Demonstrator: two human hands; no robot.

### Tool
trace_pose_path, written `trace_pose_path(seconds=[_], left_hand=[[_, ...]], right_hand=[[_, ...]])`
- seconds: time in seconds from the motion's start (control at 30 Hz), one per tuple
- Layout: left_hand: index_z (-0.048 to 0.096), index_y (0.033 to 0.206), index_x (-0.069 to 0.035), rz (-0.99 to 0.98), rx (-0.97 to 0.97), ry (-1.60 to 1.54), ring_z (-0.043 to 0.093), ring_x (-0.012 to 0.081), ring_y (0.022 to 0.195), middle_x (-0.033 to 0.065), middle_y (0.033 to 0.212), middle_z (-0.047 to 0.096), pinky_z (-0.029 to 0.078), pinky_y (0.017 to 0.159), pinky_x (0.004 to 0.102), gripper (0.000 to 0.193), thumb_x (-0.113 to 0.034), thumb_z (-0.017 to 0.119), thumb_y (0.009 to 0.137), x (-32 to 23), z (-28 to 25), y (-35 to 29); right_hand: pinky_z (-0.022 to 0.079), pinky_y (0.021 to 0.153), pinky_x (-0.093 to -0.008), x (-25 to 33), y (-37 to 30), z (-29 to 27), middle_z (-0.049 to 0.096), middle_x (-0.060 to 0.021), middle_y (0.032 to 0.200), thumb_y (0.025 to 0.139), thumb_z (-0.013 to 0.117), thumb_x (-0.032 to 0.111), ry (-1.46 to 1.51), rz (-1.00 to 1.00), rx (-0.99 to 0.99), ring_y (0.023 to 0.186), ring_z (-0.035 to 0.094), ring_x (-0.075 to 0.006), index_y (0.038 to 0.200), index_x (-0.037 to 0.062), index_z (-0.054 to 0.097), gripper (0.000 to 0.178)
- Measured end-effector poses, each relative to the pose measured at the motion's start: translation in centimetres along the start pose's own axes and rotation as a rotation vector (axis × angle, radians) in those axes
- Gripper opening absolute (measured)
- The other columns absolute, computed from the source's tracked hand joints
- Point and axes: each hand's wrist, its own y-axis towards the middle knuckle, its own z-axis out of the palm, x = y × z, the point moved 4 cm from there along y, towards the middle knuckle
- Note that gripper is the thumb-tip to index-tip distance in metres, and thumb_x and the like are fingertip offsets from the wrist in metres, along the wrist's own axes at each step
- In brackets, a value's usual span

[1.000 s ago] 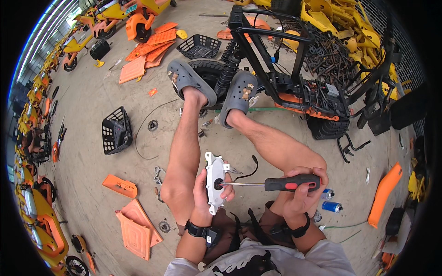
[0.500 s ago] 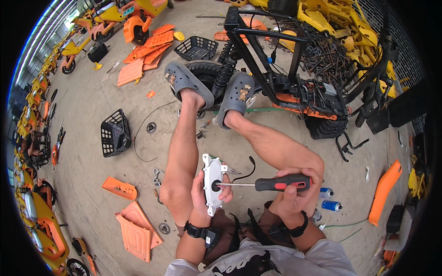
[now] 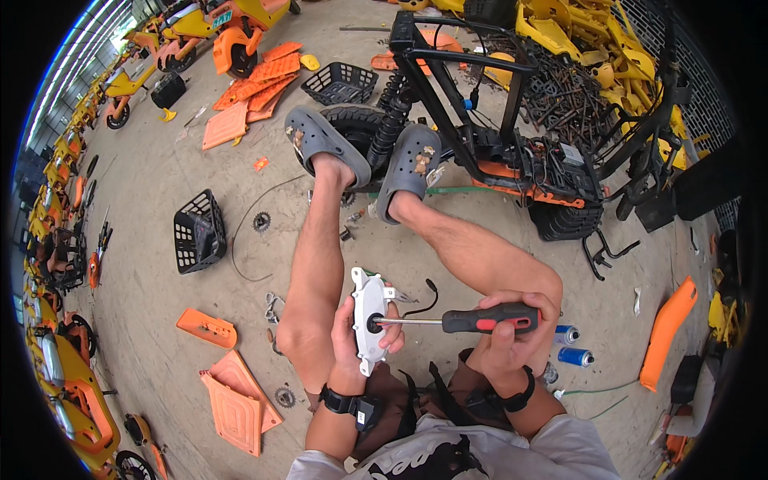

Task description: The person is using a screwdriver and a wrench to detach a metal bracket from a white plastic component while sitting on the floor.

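Note:
My left hand (image 3: pixel 346 336) is closed around a white plastic housing (image 3: pixel 370 300) with several mounting tabs, held between my knees. A short black cable (image 3: pixel 424 302) with a plug end reaches out behind it. In my right hand (image 3: pixel 516 340) is a screwdriver (image 3: pixel 488 319) with a black and red handle, lying nearly level and pointing left. Its metal shaft meets the dark round hole (image 3: pixel 374 322) in the housing's face; the tip itself is hidden there.
A stripped black scooter frame (image 3: pixel 480 152) stands ahead, by my feet. Black baskets (image 3: pixel 200 230), orange panels (image 3: pixel 236 408) and small gears (image 3: pixel 262 222) lie to the left. Two blue spray cans (image 3: pixel 576 356) and a long orange panel (image 3: pixel 669 334) are at the right. Yellow parts (image 3: pixel 624 56) are heaped behind.
The screwdriver handle has turned slightly, with its red patch shifting. Both hands and the housing stay practically in place.

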Motion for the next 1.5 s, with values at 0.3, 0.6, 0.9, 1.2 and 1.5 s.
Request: trace_pose_path(seconds=[0.3,0.6,0.9,1.2,1.5], left_hand=[[0.044,0.129,-0.002,-0.019,0.008,-0.012,0.041,0.0171,0.048,0.0072,0.072,0.044,0.033,0.047,0.0319,0.061,-0.053,0.037,0.096,0.0,0.0,-0.1],[0.044,0.130,-0.003,0.008,0.017,0.000,0.040,0.0166,0.048,0.0072,0.072,0.044,0.032,0.046,0.0311,0.062,-0.054,0.036,0.096,0.1,0.0,0.0],[0.044,0.130,-0.001,-0.059,0.033,-0.025,0.042,0.0181,0.049,0.0094,0.075,0.046,0.033,0.046,0.0327,0.059,-0.049,0.039,0.097,0.6,-0.2,0.0],[0.043,0.129,-0.002,-0.007,0.061,-0.118,0.041,0.0162,0.049,0.0079,0.074,0.048,0.034,0.046,0.0312,0.060,-0.052,0.033,0.098,-0.2,0.4,-0.4],[0.048,0.122,-0.004,0.008,0.078,-0.141,0.040,0.0159,0.052,0.0058,0.075,0.044,0.032,0.046,0.0299,0.058,-0.054,0.031,0.098,-0.4,0.8,-0.3]], right_hand=[[0.052,0.065,-0.0331,1.1,1.0,0.4,0.060,-0.0237,0.090,0.094,0.057,0.021,-0.086,-0.105,0.132,0.072,0.060,-0.0235,0.117,0.0050,0.027,0.042],[0.052,0.067,-0.0314,0.6,0.8,-0.1,0.061,-0.0232,0.090,0.093,0.059,0.018,-0.109,-0.021,0.094,0.073,0.060,-0.0219,0.115,0.0064,0.028,0.040],[0.051,0.068,-0.0306,0.7,1.0,-0.3,0.063,-0.0234,0.092,0.090,0.059,0.014,0.081,-0.135,0.216,0.074,0.061,-0.0217,0.113,0.0073,0.029,0.039],[0.051,0.071,-0.0301,0.3,1.3,0.0,0.064,-0.0233,0.095,0.092,0.057,0.013,-0.021,0.040,0.138,0.076,0.061,-0.0203,0.114,0.0068,0.031,0.035],[0.050,0.072,-0.0312,0.5,0.8,-0.8,0.065,-0.0218,0.090,0.095,0.055,0.023,0.018,0.012,0.024,0.077,0.061,-0.0212,0.113,0.0061,0.032,0.035]])
